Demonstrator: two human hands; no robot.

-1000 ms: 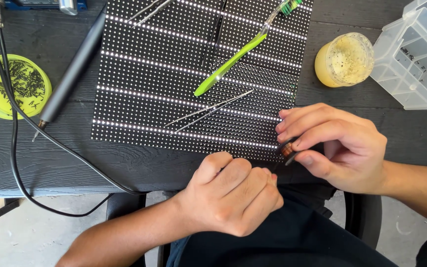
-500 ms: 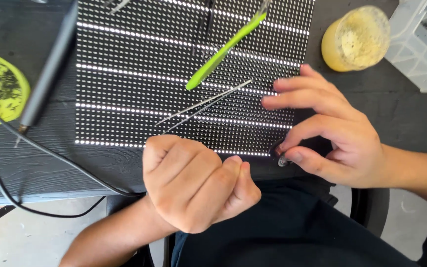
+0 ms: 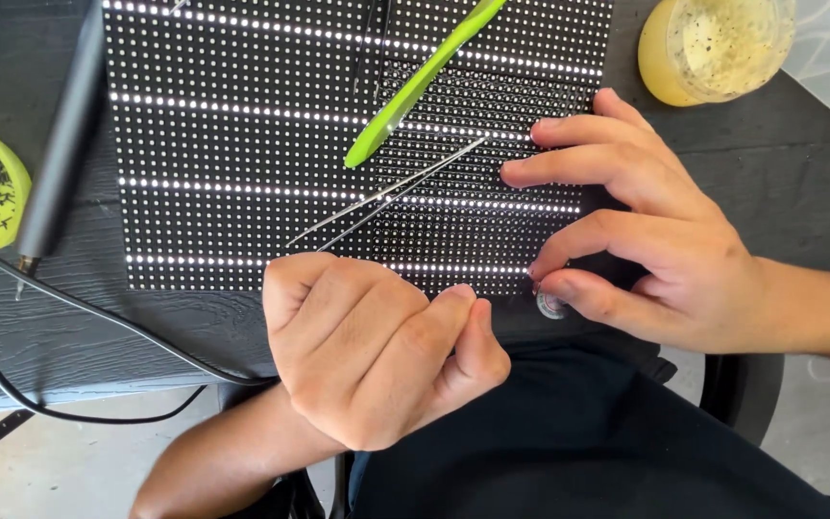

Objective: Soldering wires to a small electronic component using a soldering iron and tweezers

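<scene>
Nearby, yellow jar (image 3: 713,48) holds speckled yellowish paste.

A single head-worn camera looks steeply down, close over the dotted panel (image 3: 338,144) at the table's (image 3: 98,336) near edge.

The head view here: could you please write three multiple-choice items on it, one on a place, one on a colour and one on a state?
1. Where is the round silver piece?
A. under the right hand fingertips at the dotted panel near edge
B. inside the yellow jar
C. on the floor

2. What colour is the tool handle lying on the panel?
A. red
B. bright green
C. white

3. How is the left hand?
A. flat, fingers spread
B. gripping the tweezers
C. curled into a loose fist

Key: A, thumb and forefinger pinch it there; B, handle is lime green; C, fingers are folded in.
</scene>
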